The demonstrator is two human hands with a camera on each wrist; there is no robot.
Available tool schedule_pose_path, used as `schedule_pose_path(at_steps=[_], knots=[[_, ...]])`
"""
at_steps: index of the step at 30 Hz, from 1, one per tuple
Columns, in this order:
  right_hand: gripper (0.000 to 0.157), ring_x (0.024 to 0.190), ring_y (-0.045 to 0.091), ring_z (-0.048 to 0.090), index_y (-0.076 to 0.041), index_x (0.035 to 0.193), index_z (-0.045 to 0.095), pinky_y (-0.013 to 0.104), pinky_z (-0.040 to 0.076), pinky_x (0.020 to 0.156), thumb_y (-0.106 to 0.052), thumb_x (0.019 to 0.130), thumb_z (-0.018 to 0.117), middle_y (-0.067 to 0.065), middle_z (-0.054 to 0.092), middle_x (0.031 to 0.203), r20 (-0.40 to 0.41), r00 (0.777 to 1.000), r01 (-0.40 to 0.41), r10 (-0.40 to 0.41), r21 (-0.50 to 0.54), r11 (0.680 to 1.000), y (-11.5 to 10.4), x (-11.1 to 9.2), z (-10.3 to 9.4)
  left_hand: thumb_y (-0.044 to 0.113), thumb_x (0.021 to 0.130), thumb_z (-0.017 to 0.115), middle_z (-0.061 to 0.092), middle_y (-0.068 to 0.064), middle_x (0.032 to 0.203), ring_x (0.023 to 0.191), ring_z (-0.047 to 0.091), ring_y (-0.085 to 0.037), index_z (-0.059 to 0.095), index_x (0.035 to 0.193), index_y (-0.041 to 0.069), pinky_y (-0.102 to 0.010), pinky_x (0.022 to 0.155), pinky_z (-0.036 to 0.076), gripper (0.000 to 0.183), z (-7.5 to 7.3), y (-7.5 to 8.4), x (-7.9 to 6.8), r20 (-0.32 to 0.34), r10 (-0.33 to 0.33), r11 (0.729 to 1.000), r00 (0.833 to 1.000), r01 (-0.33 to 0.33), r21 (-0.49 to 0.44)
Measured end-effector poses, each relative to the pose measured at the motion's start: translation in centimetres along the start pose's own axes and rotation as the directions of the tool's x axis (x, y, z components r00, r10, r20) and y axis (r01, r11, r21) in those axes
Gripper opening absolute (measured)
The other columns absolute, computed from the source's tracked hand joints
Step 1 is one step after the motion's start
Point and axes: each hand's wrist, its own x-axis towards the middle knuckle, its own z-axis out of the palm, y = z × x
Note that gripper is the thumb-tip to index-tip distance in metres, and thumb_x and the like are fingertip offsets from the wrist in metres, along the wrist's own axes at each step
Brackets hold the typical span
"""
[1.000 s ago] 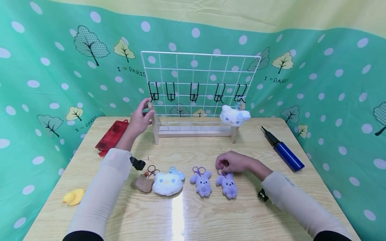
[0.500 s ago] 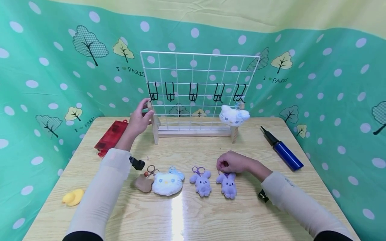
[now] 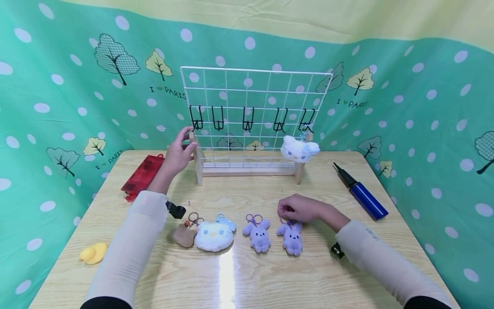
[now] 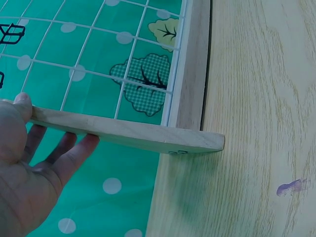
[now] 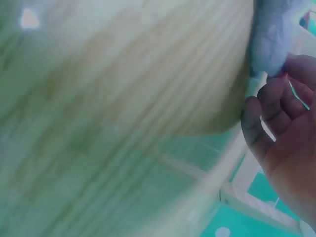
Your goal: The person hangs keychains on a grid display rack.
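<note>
A white wire grid rack (image 3: pixel 247 90) with several black hooks stands at the back, a white plush keychain (image 3: pixel 299 149) hanging at its right end. My left hand (image 3: pixel 179 152) grips the wooden side post (image 4: pixel 123 129), thumb on one face and fingers on the other. At the front right, my right hand (image 3: pixel 297 208) pinches the key ring of a purple plush rabbit keychain (image 3: pixel 292 241); the fingers partly hide the ring. The rabbit lies on the table. In the right wrist view its blurred plush body (image 5: pixel 274 42) is against the fingertips.
Left of the held rabbit lie a matching purple rabbit keychain (image 3: pixel 259 237), a white plush keychain (image 3: pixel 215 235) and a brown one (image 3: pixel 184 235). A yellow duck (image 3: pixel 94 253) and a red packet (image 3: pixel 144 174) are at left; a blue hand pump (image 3: pixel 366 197) lies at right.
My right hand has shifted very slightly over the rabbit's key ring, its fingers now covering more of it. My left hand stays on the post.
</note>
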Motion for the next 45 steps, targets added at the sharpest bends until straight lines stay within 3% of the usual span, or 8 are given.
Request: schedule_pose_path(at_steps=[4, 8, 21, 27, 31, 35, 39, 45], knots=[[0.019, 0.084, 0.001, 0.064, -0.017, 0.114, 0.073, 0.025, 0.057, 0.083, -0.016, 0.104, 0.057, -0.010, 0.070, 0.095, 0.025, 0.999, -0.020, 0.020, -0.015, 1.000, 0.2, -0.6, -0.7, 0.029, 0.107, 0.049, 0.035, -0.018, 0.159, 0.137, 0.050, -0.044, 0.024, 0.159, 0.039, -0.057, 0.098, 0.056, 0.058, 0.0, -0.1, 0.1, -0.001, -0.004, 1.000, 1.000, 0.004, -0.002], [0.020, 0.087, 0.000, 0.064, -0.017, 0.109, 0.076, 0.026, 0.057, 0.086, -0.014, 0.105, 0.056, -0.011, 0.071, 0.094, 0.028, 1.000, -0.005, 0.007, -0.056, 0.998, 0.3, -1.0, -1.4, 0.030, 0.107, 0.050, 0.034, -0.017, 0.160, 0.138, 0.049, -0.044, 0.024, 0.159, 0.040, -0.057, 0.098, 0.055, 0.059, 0.0, -0.1, 0.1, -0.006, -0.012, 1.000, 1.000, 0.012, 0.000], [0.014, 0.066, 0.004, 0.055, -0.020, 0.096, 0.074, 0.022, 0.052, 0.066, -0.011, 0.097, 0.063, -0.010, 0.064, 0.075, -0.081, 0.997, 0.022, -0.022, 0.009, 1.000, -0.6, -1.8, -2.3, 0.027, 0.108, 0.049, 0.036, -0.018, 0.157, 0.135, 0.052, -0.043, 0.026, 0.159, 0.037, -0.056, 0.097, 0.057, 0.057, 0.1, -0.4, 0.2, -0.005, 0.011, 1.000, 1.000, -0.011, -0.006], [0.012, 0.065, 0.004, 0.054, -0.018, 0.100, 0.074, 0.021, 0.051, 0.061, -0.011, 0.098, 0.065, -0.008, 0.069, 0.080, -0.193, 0.981, 0.044, -0.026, 0.088, 0.995, -0.7, -2.3, -2.8, 0.029, 0.108, 0.049, 0.036, -0.018, 0.157, 0.135, 0.052, -0.043, 0.025, 0.159, 0.039, -0.057, 0.097, 0.056, 0.057, 0.0, -0.4, 0.1, -0.006, 0.009, 1.000, 1.000, -0.009, -0.005], [0.010, 0.059, 0.005, 0.049, -0.013, 0.103, 0.076, 0.020, 0.043, 0.052, -0.013, 0.098, 0.067, -0.004, 0.072, 0.079, -0.303, 0.953, 0.044, -0.008, 0.113, 0.993, -0.9, -2.4, -3.0, 0.029, 0.108, 0.049, 0.036, -0.018, 0.158, 0.136, 0.051, -0.044, 0.024, 0.159, 0.038, -0.057, 0.097, 0.056, 0.058, 0.0, -0.4, 0.1, -0.005, 0.011, 1.000, 1.000, -0.011, -0.006], [0.012, 0.062, 0.009, 0.057, -0.010, 0.105, 0.077, 0.020, 0.045, 0.053, -0.012, 0.097, 0.069, -0.003, 0.074, 0.081, -0.411, 0.912, 0.043, 0.010, 0.119, 0.992, -1.1, -2.2, -3.1, 0.029, 0.108, 0.049, 0.036, -0.018, 0.158, 0.136, 0.051, -0.043, 0.024, 0.159, 0.038, -0.057, 0.097, 0.056, 0.058, 0.0, -0.3, 0.2, -0.008, 0.010, 1.000, 1.000, -0.010, 0.004], [0.012, 0.074, 0.021, 0.068, -0.010, 0.107, 0.077, 0.022, 0.053, 0.059, -0.012, 0.096, 0.070, 0.001, 0.077, 0.087, -0.509, 0.859, 0.038, 0.053, 0.166, 0.985, -1.3, -2.1, -3.2, 0.029, 0.108, 0.049, 0.036, -0.018, 0.158, 0.137, 0.050, -0.043, 0.024, 0.159, 0.038, -0.057, 0.097, 0.056, 0.058, 0.0, -0.3, 0.2, -0.010, 0.010, 1.000, 1.000, -0.010, 0.008], [0.014, 0.065, 0.013, 0.064, -0.010, 0.108, 0.076, 0.023, 0.048, 0.050, -0.017, 0.097, 0.070, 0.006, 0.078, 0.087, -0.632, 0.766, 0.039, 0.122, 0.235, 0.971, -1.8, -1.5, -3.3, 0.029, 0.108, 0.049, 0.034, -0.017, 0.159, 0.139, 0.048, -0.044, 0.024, 0.158, 0.043, -0.057, 0.099, 0.055, 0.058, 0.1, -0.4, 0.2, -0.004, -0.016, 1.000, 1.000, 0.016, -0.014]])
